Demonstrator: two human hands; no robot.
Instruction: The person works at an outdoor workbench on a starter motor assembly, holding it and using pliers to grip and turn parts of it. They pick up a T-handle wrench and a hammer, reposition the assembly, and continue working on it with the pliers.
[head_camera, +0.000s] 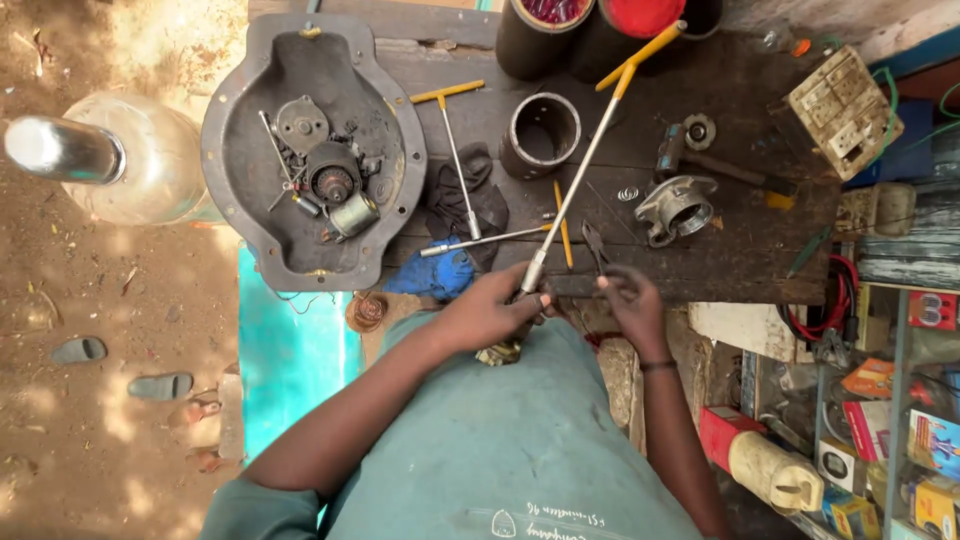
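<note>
The dark wooden bench (700, 250) lay ahead of me, the grey metal pan (240, 150) of motor parts at ten o'clock. The long yellow-handled T-wrench (590, 150) ran from its handle at one o'clock down to my left hand (490, 310), clamped round its socket end. My right hand (630, 300), at three o'clock of it, pinched a small dark part (570, 287) lying crosswise between both hands.

Boxes: small colourful cardboard packages (905, 430) crowd the shelf at lower right.
Red label: a red-and-white square card (932, 310) sits above them, at the shelf's right edge.
</note>
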